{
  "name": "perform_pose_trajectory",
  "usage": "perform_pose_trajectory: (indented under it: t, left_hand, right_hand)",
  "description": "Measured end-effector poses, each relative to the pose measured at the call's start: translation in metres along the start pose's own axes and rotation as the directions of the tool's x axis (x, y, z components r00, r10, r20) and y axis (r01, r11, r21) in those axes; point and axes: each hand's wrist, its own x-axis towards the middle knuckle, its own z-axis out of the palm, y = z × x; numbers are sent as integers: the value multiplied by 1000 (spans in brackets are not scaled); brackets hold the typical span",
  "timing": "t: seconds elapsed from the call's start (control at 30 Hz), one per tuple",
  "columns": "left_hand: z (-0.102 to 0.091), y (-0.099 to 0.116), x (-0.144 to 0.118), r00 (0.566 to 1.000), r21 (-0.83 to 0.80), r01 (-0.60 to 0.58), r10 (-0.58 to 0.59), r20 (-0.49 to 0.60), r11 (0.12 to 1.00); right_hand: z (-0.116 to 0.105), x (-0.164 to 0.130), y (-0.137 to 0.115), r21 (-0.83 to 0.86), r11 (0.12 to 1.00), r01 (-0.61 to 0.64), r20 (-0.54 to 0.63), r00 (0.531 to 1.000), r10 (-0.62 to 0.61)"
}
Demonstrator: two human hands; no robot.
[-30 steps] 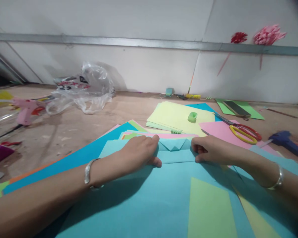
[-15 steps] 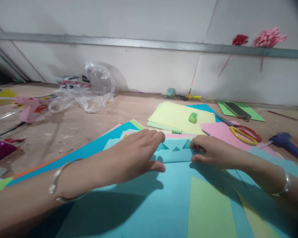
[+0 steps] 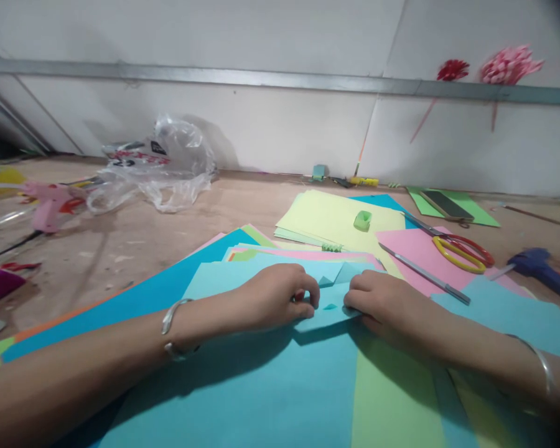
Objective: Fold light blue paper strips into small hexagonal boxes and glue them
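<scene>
A light-blue folded paper (image 3: 332,315) with small triangular cut-outs or folds is between my two hands, its front edge raised a little and casting a shadow. My left hand (image 3: 280,295) pinches its left end, thumb under curled fingers. At the other end, my right hand (image 3: 385,302) grips the paper with its fingers closed on top; the thumb is mostly hidden. Beneath both hands lies a larger light-blue sheet (image 3: 261,386), with a light-green sheet (image 3: 392,398) to its right.
Right of my hands lie a silver pen (image 3: 424,274), scissors (image 3: 462,252) and a blue glue gun (image 3: 541,270). Behind are yellow sheets (image 3: 322,211) with a small green paper piece (image 3: 363,220). A plastic bag (image 3: 168,165) and a pink glue gun (image 3: 49,202) are at the left.
My left hand has moved right and closed on the paper's left end. My right hand has shifted slightly nearer. The folded paper's front edge has lifted and tilted; the pen now shows fully.
</scene>
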Motion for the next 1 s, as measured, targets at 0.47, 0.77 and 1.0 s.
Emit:
perform_pose_trajectory:
  t: [0.47, 0.77, 1.0]
  left_hand:
    - [3, 6, 0, 999, 52, 13, -15, 51, 999]
    - [3, 7, -1, 995, 32, 19, -16, -95, 999]
    - [14, -2, -1, 966, 168, -103, 139, -216, 980]
  right_hand:
    - [9, 2, -16, -56, 998, 24, -28, 999, -26]
    - [6, 6, -14, -58, 997, 58, 44, 997, -56]
    - [10, 3, -15, -69, 993, 91, -17, 996, -92]
